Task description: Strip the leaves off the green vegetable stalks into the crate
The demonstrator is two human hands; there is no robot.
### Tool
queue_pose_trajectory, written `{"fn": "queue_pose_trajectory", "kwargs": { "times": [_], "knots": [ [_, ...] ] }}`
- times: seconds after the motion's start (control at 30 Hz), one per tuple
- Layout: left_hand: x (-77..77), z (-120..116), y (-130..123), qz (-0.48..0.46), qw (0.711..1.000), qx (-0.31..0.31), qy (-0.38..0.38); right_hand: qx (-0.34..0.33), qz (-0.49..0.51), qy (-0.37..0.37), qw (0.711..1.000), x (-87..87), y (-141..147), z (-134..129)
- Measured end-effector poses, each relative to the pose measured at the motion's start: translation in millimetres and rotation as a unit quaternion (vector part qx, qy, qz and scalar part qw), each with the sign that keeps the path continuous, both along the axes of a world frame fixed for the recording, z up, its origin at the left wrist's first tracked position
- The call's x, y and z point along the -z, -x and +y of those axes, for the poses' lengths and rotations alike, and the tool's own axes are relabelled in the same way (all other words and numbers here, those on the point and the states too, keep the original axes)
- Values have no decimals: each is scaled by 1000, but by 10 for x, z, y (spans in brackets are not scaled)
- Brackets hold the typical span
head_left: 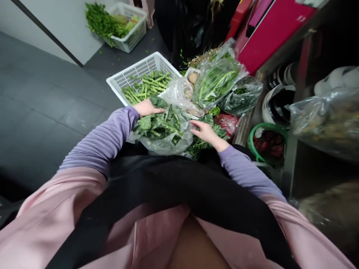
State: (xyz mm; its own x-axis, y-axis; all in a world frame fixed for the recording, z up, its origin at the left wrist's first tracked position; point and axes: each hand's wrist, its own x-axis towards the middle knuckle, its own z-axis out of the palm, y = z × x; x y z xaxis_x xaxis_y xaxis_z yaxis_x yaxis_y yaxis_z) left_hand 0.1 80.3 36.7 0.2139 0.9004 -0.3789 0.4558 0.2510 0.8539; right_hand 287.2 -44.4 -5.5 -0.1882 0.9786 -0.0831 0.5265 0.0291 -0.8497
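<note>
A clear plastic bag (164,147) of leafy greens (165,125) sits right in front of my body, its mouth facing up. My left hand (147,107) is at the far left of the bag, thumb over the top and fingers partly hidden by leaves, gripping the bag's rim there. At the opposite side, my right hand (206,132) has its thumb and fingers bent around the bag's right edge. More loose leaves lie under and beside my right hand. Just beyond my left hand, a white plastic basket (134,73) holds trimmed green stalks (150,86).
Right of the basket lie bagged green vegetables (215,82), a bag of dark greens (241,95) and a red bag (227,124). A green bucket (254,140) stands by the metal shelf at right. Another white basket (134,35) with leafy stems is near the wall.
</note>
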Motion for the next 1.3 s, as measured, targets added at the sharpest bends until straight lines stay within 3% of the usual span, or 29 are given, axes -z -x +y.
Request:
{"fn": "queue_pose_trajectory", "kwargs": {
  "times": [0.13, 0.2, 0.27, 0.4, 0.5, 0.63, 0.77, 0.83, 0.93, 1.0, 1.07, 1.2, 1.3],
  "knots": [
    [-467, -87, -528, -53, 996, 65, -21, -81, 152, 2, 985, -137, 517, 286],
    [-576, -109, -758, -94, 994, 54, -3, -82, 211, 42, 973, -159, 607, 337],
    [-590, -102, -914, -148, 988, 27, 19, -77, 283, 99, 951, -152, 593, 290],
    [-431, -62, -1040, -240, 967, -8, 86, -83, 420, 254, 867, -148, 495, 17],
    [-302, -29, -1025, -266, 954, -7, 137, -36, 456, 321, 829, -181, 547, -162],
    [-222, -73, -797, -250, 951, -60, 170, 99, 491, 289, 816, -152, 645, -230],
    [-61, -509, -544, -204, 958, -147, 140, 231, 512, 238, 792, 25, 625, -186],
    [99, -856, -578, -184, 959, -127, 173, 271, 511, 212, 788, 120, 653, -153],
    [332, -1291, -797, -210, 937, 17, 278, 278, 483, 166, 813, 190, 756, -95],
    [415, -1400, -921, -267, 911, 74, 307, 291, 454, 149, 829, 172, 794, -42],
    [428, -1376, -955, -313, 894, 76, 312, 322, 440, 150, 825, 113, 759, 22],
    [338, -1290, -917, -389, 874, 10, 293, 341, 469, 154, 800, -48, 544, 96],
    [282, -1383, -997, -441, 850, 10, 288, 322, 459, 123, 819, -133, 446, 57]
  ]
}}
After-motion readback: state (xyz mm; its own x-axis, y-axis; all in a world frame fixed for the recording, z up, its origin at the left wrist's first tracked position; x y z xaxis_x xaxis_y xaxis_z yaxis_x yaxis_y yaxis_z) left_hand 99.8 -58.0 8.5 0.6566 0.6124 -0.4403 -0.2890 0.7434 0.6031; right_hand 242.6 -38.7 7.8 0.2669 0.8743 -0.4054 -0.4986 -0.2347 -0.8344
